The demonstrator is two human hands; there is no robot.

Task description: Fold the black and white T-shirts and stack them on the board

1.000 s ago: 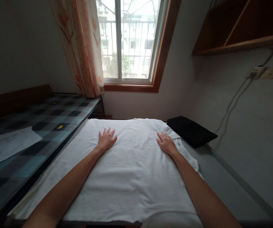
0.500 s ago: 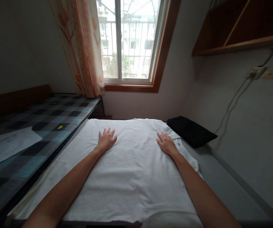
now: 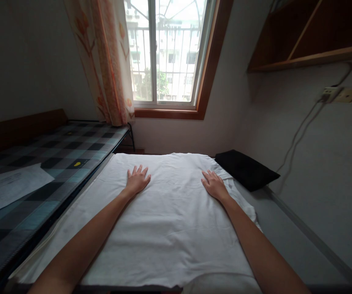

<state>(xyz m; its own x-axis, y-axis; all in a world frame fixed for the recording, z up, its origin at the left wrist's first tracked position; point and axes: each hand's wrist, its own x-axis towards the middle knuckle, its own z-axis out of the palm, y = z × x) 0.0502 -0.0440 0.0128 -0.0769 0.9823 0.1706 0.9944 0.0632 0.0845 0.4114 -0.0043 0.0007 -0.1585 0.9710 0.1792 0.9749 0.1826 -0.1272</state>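
A white cloth point(image 3: 170, 220) lies spread over a table, with soft wrinkles across its middle and right side. My left hand point(image 3: 137, 180) rests palm down on its far left part, fingers spread. On the far right part my right hand point(image 3: 215, 185) lies flat, its fingers slightly apart. Neither hand holds anything. Just beyond the cloth's right edge is a black, flat, cushion-like item point(image 3: 246, 169).
Along the left stands a bed point(image 3: 93, 145) with a checked cover and white papers point(image 3: 18, 185) on it. Ahead are a curtain point(image 3: 108, 61) and a window point(image 3: 170, 57). A wooden shelf point(image 3: 313, 55) and a socket with a cord point(image 3: 329, 94) are on the right wall.
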